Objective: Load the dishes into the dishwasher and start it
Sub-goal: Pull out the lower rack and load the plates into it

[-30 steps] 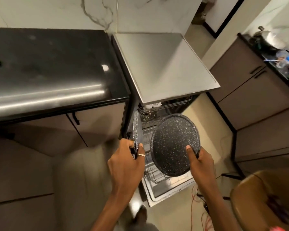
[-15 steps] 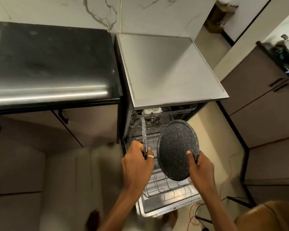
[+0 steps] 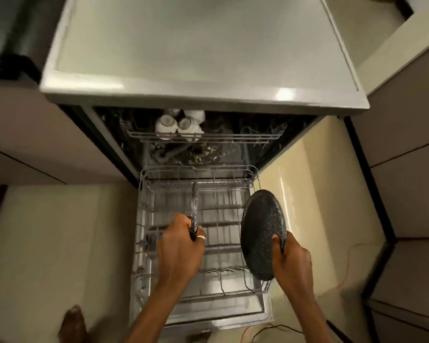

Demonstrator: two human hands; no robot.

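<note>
Left hand point(image 3: 181, 246) grips the near rim of the left plate point(image 3: 194, 211), which is held upright and edge-on over the middle of the pulled-out lower rack point(image 3: 201, 168); contact with the tines cannot be told. Right hand point(image 3: 291, 258) pinches the right plate point(image 3: 261, 233) by its rim, thumb on its face, tilted over the rack's right side. The upper rack point(image 3: 233, 139) behind holds white cups point(image 3: 166, 125). A cable point(image 3: 278, 326) lies on the floor at lower right.

text: none legible | labels, brands: none readable | numbers, signs: none | checked: dishwasher point(image 3: 203, 58) top, racks
</note>
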